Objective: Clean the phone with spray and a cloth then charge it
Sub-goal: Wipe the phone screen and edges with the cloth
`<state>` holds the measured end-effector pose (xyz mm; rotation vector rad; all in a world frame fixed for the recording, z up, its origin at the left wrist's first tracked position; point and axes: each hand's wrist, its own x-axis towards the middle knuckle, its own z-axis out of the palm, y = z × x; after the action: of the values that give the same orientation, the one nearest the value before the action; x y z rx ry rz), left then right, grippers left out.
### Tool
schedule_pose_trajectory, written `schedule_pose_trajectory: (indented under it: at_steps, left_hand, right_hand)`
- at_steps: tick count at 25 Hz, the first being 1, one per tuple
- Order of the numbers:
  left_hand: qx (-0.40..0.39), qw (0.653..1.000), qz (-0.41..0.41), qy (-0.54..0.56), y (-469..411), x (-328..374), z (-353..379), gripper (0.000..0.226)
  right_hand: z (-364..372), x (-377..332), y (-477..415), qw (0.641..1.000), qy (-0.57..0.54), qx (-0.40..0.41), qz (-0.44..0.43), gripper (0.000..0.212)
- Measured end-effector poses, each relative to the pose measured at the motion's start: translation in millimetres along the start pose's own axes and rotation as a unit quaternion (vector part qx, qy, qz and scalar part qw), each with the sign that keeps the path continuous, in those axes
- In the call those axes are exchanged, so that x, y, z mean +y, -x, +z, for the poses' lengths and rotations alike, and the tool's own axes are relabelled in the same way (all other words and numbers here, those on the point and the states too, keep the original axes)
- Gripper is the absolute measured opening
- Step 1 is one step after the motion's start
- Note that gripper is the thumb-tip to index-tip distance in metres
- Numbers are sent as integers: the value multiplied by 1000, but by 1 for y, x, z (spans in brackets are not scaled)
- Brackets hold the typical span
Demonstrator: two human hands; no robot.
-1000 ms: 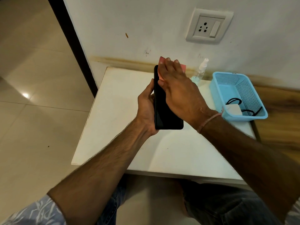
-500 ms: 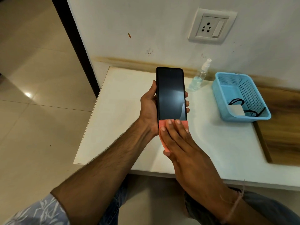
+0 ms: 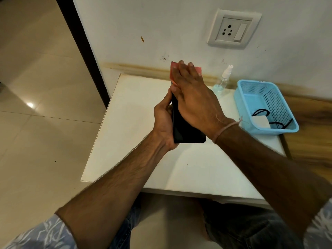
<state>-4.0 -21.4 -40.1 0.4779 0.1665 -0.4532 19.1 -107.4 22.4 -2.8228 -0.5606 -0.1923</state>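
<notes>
My left hand (image 3: 163, 123) grips a black phone (image 3: 185, 130) upright above the white table (image 3: 125, 141), screen toward me. Flat over the phone's upper half lies my right hand (image 3: 194, 94), pressing a pink cloth (image 3: 173, 66) against the screen; only the cloth's top corners show past my fingers. A small clear spray bottle (image 3: 223, 79) with a white nozzle stands by the wall, to the right of my hands. The white charger plug (image 3: 260, 121) and its black cable sit inside a blue basket (image 3: 251, 92).
A white wall socket (image 3: 233, 28) with a switch is above the table. The basket stands at the table's right rear corner, beside a wooden surface (image 3: 310, 141). Tiled floor (image 3: 36, 105) lies to the left, and a dark door frame (image 3: 80, 42) runs down the wall.
My right hand has slid the cloth from the phone's bottom edge up to its top end. The left hand has kept holding the phone in place.
</notes>
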Motion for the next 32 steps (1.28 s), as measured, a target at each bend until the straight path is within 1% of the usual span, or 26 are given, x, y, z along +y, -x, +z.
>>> schedule_pose_trajectory:
  at_steps: [2, 3, 6, 7, 9, 11, 14, 18, 22, 24, 26, 29, 32]
  left_hand:
    - [-7, 1000, -12, -2, 1, -1, 1, 56]
    - [-9, 1000, -18, -5, 2, 0, 1, 58]
    - [-18, 999, -33, -13, 2, 0, 0, 79]
    - [-25, 999, -34, -18, 3, 1, 1, 81]
    - [-35, 998, -40, -17, 4, 1, 4, 77]
    - [-41, 998, -51, -15, 5, -1, 4, 75]
    - [-41, 998, -44, -22, 4, -1, 3, 75]
    - [-33, 998, -29, -47, 1, 1, 2, 81]
    - [-14, 999, -5, -34, -1, -1, 3, 60]
    - [5, 999, 1, -45, -2, -2, 1, 60]
    - [5, 999, -3, -43, -2, -2, 0, 58]
    - [-12, 1000, -12, -25, 0, -2, 2, 58]
    - [-20, 999, -17, -31, 0, 2, 0, 75]
  right_hand:
    - [3, -1, 15, 1000, -5, 8, -9, 52]
    - [6, -3, 29, 1000, -10, 12, -19, 51]
    - [17, -8, 86, 998, -20, 14, -52, 51]
    - [21, -9, 106, 998, -12, 13, -58, 52]
    - [28, -10, 141, 998, 12, 8, -66, 51]
    - [33, -9, 159, 998, 13, -6, -69, 51]
    - [29, -8, 154, 997, 5, -13, -70, 55]
    - [12, -5, 104, 998, -24, 8, -64, 47]
    - [-5, 3, 35, 1000, -18, 17, -9, 50]
    - [-7, 4, 17, 1000, -6, 11, 3, 52]
    - [-3, 4, 18, 1000, 0, 17, -3, 52]
    - [6, 0, 45, 999, -13, 23, -19, 52]
    - [18, -6, 92, 999, -9, 12, -42, 51]
